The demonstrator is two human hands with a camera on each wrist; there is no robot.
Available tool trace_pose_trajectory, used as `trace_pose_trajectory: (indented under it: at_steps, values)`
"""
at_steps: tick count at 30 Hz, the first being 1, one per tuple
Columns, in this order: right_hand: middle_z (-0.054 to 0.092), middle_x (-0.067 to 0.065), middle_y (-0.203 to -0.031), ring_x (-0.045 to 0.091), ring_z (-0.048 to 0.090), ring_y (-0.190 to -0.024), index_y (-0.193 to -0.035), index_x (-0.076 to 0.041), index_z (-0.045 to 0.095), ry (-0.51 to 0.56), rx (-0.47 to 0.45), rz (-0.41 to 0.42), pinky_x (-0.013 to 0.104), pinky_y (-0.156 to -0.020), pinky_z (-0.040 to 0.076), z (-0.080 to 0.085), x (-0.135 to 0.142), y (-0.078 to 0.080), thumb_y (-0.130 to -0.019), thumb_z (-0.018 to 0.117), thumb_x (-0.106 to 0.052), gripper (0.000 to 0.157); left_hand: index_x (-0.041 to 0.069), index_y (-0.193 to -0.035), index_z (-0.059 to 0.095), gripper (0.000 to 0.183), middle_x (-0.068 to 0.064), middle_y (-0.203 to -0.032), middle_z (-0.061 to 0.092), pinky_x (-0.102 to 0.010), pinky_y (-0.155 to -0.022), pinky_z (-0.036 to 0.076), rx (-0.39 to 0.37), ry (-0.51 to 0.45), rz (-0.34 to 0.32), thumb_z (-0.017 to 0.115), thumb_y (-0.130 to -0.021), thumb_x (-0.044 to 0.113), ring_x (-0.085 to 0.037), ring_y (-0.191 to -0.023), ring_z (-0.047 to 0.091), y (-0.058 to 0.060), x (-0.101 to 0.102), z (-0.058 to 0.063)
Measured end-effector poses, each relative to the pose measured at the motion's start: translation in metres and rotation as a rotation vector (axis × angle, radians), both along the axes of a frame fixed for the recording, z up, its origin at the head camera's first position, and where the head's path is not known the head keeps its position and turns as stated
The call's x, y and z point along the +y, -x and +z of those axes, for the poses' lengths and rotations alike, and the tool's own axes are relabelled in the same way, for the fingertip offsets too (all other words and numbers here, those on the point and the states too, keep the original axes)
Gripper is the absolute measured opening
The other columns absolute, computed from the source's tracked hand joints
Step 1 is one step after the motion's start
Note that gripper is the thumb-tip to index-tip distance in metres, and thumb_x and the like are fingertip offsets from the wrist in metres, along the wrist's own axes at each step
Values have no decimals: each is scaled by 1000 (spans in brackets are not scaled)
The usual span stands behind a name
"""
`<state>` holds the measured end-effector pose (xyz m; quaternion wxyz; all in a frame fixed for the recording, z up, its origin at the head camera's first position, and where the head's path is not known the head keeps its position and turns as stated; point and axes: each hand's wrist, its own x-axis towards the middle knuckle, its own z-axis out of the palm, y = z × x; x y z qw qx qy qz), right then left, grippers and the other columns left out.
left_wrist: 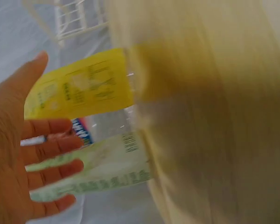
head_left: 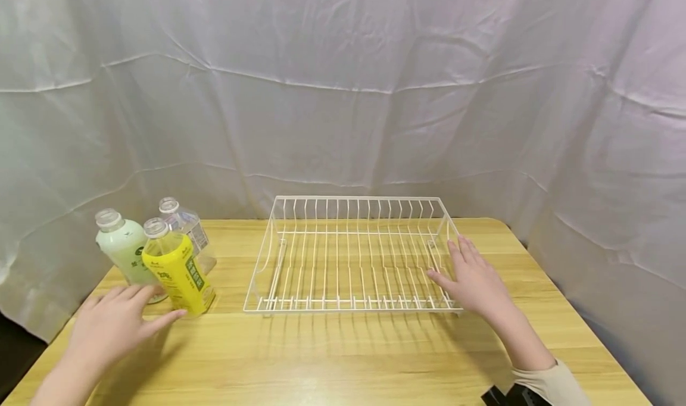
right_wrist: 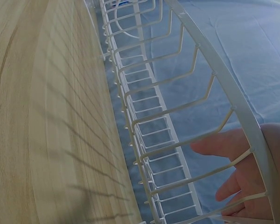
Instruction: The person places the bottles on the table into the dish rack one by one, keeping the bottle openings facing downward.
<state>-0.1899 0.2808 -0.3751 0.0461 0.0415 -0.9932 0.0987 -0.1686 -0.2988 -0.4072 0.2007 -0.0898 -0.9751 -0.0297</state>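
A white wire dish rack (head_left: 348, 305) stands on the wooden table. My right hand (head_left: 474, 278) is at its right side, fingers extended along the side rail and thumb pointing inward over the wires. In the right wrist view, the fingers (right_wrist: 235, 186) show behind the rack's wires. At the left, my left hand (head_left: 109, 325) is spread with nothing in its grasp, close in front of a yellow-labelled bottle (head_left: 179, 275). A pale green bottle (head_left: 125, 248) stands beside that one, partly hidden by the hand and the yellow bottle. Behind them is a clear bottle (head_left: 195, 233) with a printed label. All three appear uncapped.
The wooden table (head_left: 343, 358) extends in front of the rack and between it and the bottles. Pale grey cloth (head_left: 343, 126) hangs behind and at both sides. A black device (head_left: 517, 396) sits at my right wrist, by the beige sleeve.
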Motion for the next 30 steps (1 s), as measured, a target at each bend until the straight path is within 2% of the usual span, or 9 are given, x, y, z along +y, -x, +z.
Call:
trace_pose_trajectory:
  at_steps: [3, 6, 12, 16, 23, 30]
  values:
    - [9, 33, -157, 51, 12, -145, -152, 6, 19, -2, 1, 0, 67, -114, 17, 0, 0, 0, -93, 37, -70, 98, 11, -116, 63, 79, -25, -119, 64, -68, -77, 40, -103, -16, 66, 57, -76, 79, -49, -106, 55, 7, 1, -5]
    - [9, 33, -157, 51, 12, -145, -152, 6, 19, -3, 1, -2, 66, -114, 17, 0, 0, 0, -93, 36, -70, 98, 7, -122, 58, 90, -29, -123, 60, -70, -74, 38, -171, -42, 105, 53, -75, 83, -53, -107, 53, 12, 4, -8]
    - [8, 33, -157, 51, 12, -145, -152, 6, 18, 0, 1, 2, 66, -115, 16, 0, 1, 0, -93, 36, -70, 98, 3, -128, 54, 100, -34, -130, 53, -78, -76, 31, -274, -107, 173, 47, -73, 87, -58, -108, 47, 19, 11, -17]
    - [8, 33, -158, 51, 11, -145, -152, 6, 17, 4, 3, 3, 66, -115, 16, -1, 1, 0, -93, 37, -70, 99, 4, -129, 53, 100, -33, -131, 51, -78, -74, 30, -304, -155, 205, 43, -75, 88, -59, -109, 46, 23, 15, -21]
    - [8, 33, -158, 50, 11, -146, -152, 6, 17, 7, 0, -2, 66, -115, 16, 2, -1, -1, -93, 37, -70, 98, 5, -137, 46, 101, -35, -138, 45, -81, -76, 28, -330, -244, 225, 44, -77, 86, -60, -112, 44, 30, 20, -18]
    - [10, 33, -158, 50, 12, -146, -152, 6, 19, 0, 1, -4, 67, -114, 17, 3, -2, -2, -93, 37, -70, 98, -1, -133, 46, 103, -36, -134, 47, -80, -76, 31, -332, -248, 231, 45, -77, 85, -59, -112, 46, 31, 19, -18]
